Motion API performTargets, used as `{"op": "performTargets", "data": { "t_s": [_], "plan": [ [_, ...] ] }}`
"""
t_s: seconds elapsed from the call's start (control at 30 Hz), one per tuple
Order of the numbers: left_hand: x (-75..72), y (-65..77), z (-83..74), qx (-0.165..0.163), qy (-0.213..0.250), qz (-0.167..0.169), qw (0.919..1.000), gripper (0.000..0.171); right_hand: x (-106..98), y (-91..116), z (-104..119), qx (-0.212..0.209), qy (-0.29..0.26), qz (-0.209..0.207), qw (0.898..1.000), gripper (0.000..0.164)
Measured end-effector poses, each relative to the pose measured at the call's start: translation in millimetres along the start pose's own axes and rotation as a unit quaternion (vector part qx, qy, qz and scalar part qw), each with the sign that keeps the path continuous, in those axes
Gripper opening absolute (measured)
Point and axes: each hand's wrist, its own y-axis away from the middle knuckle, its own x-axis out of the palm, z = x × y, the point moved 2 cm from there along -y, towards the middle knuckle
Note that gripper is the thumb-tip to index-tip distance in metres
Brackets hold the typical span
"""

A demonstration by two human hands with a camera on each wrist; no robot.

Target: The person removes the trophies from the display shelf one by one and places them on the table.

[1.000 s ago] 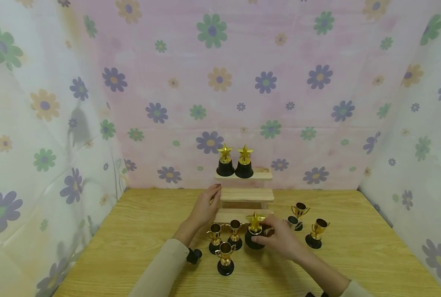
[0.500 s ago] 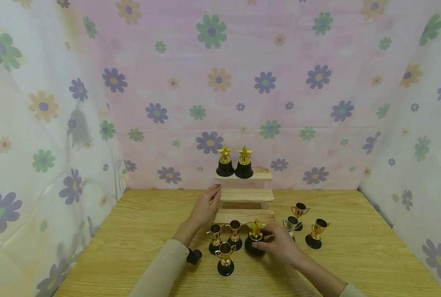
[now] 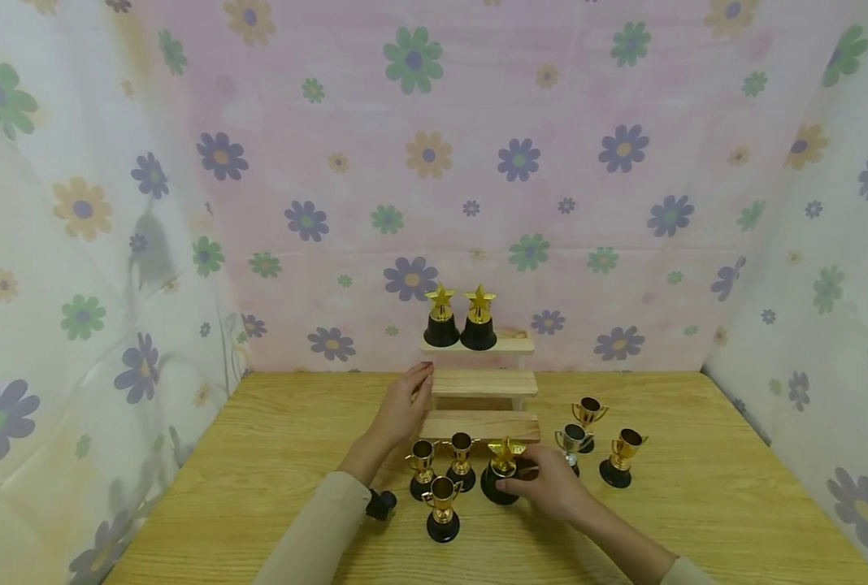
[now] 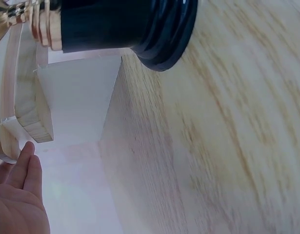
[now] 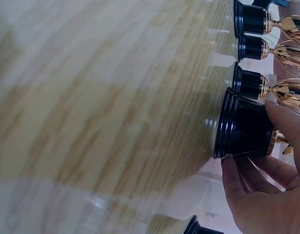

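My right hand (image 3: 554, 485) grips a gold star trophy (image 3: 498, 485) by its black base, thumb on one side and fingers on the other. In the right wrist view that black base (image 5: 247, 129) is on or just above the table; I cannot tell which. My left hand (image 3: 401, 410) rests with fairly straight fingers at the left side of a small three-step wooden stand (image 3: 485, 383). In the left wrist view its fingertips (image 4: 33, 165) meet the stand's edge. Two more star trophies, a left one (image 3: 441, 318) and a right one (image 3: 479, 320), stand on the top step.
Three gold cup trophies, including a front one (image 3: 443, 512), stand before the stand's left half. Right of the stand are a silver cup (image 3: 573, 443) and two gold cups, the nearer gold cup (image 3: 622, 459) furthest right. Flowered cloth (image 3: 470, 195) encloses the wooden table (image 3: 273, 455).
My right hand has brought the star trophy slightly down and toward me, away from the lowest step. More of the silver cup shows. The left hand stays at the stand.
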Motion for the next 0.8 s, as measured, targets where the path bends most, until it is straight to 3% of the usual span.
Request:
{"op": "performTargets", "data": {
  "t_s": [0.3,0.6,0.8],
  "plan": [
    [0.7,-0.4,0.0,0.001,0.002,0.001,1.0000,0.042,-2,1,2,-0.004,-0.001,0.010,1.000,0.032],
    [2.0,0.3,1.5,0.006,0.001,-0.001,1.0000,0.041,-10,9,3,0.022,0.022,0.002,1.000,0.051],
    [0.9,0.7,-1.1,0.000,0.005,-0.006,1.0000,0.041,-19,15,3,0.005,0.025,0.012,1.000,0.057]
  ]
}}
